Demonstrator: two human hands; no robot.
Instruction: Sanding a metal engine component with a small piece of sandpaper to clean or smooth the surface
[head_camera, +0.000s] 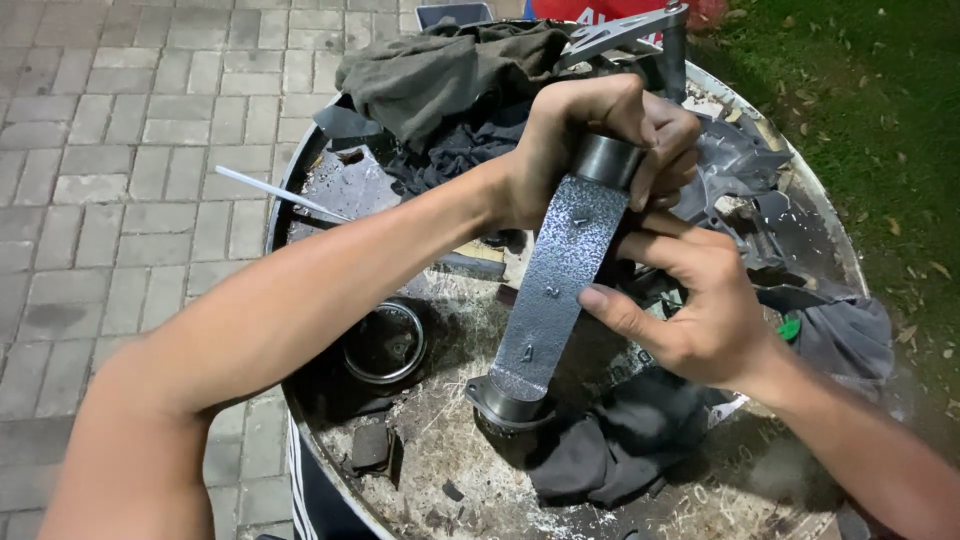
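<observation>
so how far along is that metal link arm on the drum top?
Looks done: the grey metal link arm already shows an even speckled finish along its flat face. In hand: the left hand has its grip around the upper ring end, the right hand steadies the edge with the thumb, and the lower ring end rests on the drum top. Left: cannot tell; dark rags and a small round tin lie alongside.

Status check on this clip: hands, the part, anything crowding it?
Left hand gripping metal bracket's top sleeve. Right hand thumb on its flat face. Bracket's lower end on drum top; dark rags alongside.
</observation>
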